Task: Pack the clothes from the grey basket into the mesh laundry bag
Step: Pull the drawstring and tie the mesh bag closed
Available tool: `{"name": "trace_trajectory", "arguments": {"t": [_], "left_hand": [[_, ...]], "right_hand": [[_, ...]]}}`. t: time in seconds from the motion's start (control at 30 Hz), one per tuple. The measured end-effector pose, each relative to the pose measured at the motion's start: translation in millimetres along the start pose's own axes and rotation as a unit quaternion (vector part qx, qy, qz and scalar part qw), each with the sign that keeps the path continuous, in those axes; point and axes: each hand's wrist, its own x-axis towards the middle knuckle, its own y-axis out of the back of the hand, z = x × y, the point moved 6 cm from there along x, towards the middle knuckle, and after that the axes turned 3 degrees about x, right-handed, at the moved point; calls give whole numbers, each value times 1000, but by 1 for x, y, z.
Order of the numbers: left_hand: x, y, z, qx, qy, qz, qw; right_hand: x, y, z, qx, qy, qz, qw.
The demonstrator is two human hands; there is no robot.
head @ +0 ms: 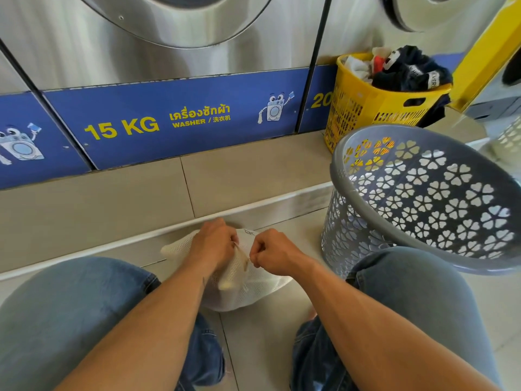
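The white mesh laundry bag lies bulging on the tiled floor between my knees. My left hand and my right hand are both closed at the top of the bag, each pinching a beige drawstring stretched between them. The grey basket with flower-shaped holes stands tilted toward me at the right, beside my right knee. No clothes show inside it from this angle.
A yellow basket piled with dark and white clothes stands on the raised tiled step behind the grey one. Steel washers with a blue "15 KG" panel fill the wall ahead. My knees in blue jeans flank the bag.
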Motion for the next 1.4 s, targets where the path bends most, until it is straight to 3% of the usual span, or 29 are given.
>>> {"name": "trace_trajectory", "arguments": {"t": [0.13, 0.3, 0.37, 0.43, 0.67, 0.8, 0.97, 1.27, 1.4], "left_hand": [[-3, 3, 2, 36, 15, 14, 999], [-11, -7, 3, 42, 96, -142, 984], [-20, -15, 6, -50, 133, -217, 966], [-29, -18, 9, -176, 181, -244, 936], [-46, -45, 11, -410, 305, -208, 834], [-48, -56, 11, -503, 321, -178, 783], [-43, -53, 7, -530, 294, -119, 786], [-40, -56, 1, -560, 269, -109, 775], [-40, -52, 3, -563, 268, -93, 776]], "right_hand": [[3, -3, 1, 9, -1, 3, 1000], [0, -6, 7, 54, -16, 31, 998], [0, -6, 9, 75, -23, 43, 996], [0, -5, 10, 97, -34, 51, 993], [-1, -6, 24, 191, -91, 42, 977], [-5, -5, 30, 215, -111, 56, 969], [-6, -7, 24, 207, -110, 49, 971], [2, -18, 31, 128, -148, 44, 980], [5, -19, 36, 146, -146, 61, 977]]}}
